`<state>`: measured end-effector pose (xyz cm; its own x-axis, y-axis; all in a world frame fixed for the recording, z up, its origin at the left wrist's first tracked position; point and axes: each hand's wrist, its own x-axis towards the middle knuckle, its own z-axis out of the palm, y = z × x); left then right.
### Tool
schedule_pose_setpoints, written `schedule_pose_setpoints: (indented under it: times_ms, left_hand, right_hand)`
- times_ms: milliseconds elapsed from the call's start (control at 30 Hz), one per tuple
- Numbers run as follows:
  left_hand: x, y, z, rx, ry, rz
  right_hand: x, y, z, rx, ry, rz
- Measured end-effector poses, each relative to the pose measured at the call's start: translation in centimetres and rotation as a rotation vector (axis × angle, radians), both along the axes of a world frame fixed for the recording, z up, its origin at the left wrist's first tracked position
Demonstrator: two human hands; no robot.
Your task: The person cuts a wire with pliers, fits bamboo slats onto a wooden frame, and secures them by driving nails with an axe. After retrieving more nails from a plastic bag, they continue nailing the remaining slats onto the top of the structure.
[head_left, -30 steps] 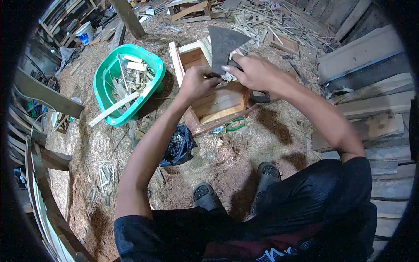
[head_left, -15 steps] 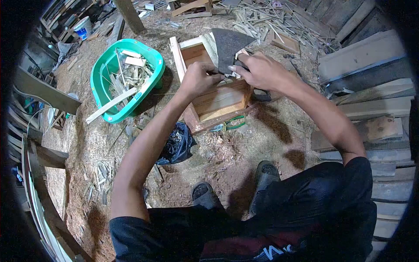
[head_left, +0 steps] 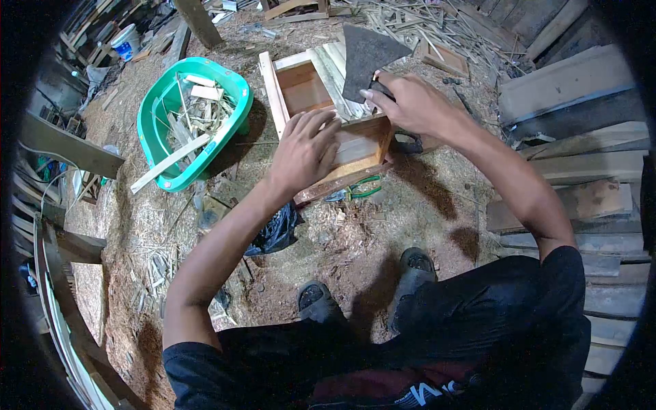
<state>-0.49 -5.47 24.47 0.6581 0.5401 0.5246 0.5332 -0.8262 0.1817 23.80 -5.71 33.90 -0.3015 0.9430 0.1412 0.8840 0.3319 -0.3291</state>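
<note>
A wooden box frame [head_left: 275, 102] stands on the floor in front of me, with thin wooden strips [head_left: 331, 74] laid side by side across part of its top. My right hand [head_left: 413, 102] is closed around a dark, fan-shaped metal blade [head_left: 372, 58], its wide edge pointing away from me. The blade's narrow end is over the strips, close to the box's near rim. Beside that rim, my left hand [head_left: 304, 149] hangs over the box's near left side, palm down, fingers apart and slightly bent.
A green plastic tub [head_left: 147, 130] of wood scraps stands to the left. Green-handled pliers [head_left: 364, 188] and a black plastic bag [head_left: 273, 229] lie nearer me. Boards [head_left: 574, 171] are stacked at the right, and loose sticks [head_left: 424, 31] are heaped at the back. Sawdust covers the floor.
My left hand has drawn back from the blade's narrow end toward me and left, its fingers opening. The blade has shifted slightly right and away, still in my right hand.
</note>
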Motion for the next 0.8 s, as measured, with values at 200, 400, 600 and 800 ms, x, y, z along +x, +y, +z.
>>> schedule_pose_setpoints:
  times_ms: [200,400,600,800]
  left_hand:
    - [0.6,-0.8,-0.4,0.045,0.149,0.072]
    - [1.0,-0.9,-0.7,0.099,0.204,0.122]
    - [0.9,-0.8,-0.8,0.042,0.2,0.094]
    - [0.9,-0.8,-0.9,0.037,0.211,0.096]
  right_hand:
    - [0.5,0.3,-0.9,0.008,0.047,0.012]
    - [0.1,0.0,-0.3,0.005,-0.004,0.014]
    - [-0.9,-0.5,0.1,0.071,-0.039,0.054]
    - [-0.4,0.0,-0.6,0.047,-0.137,0.093]
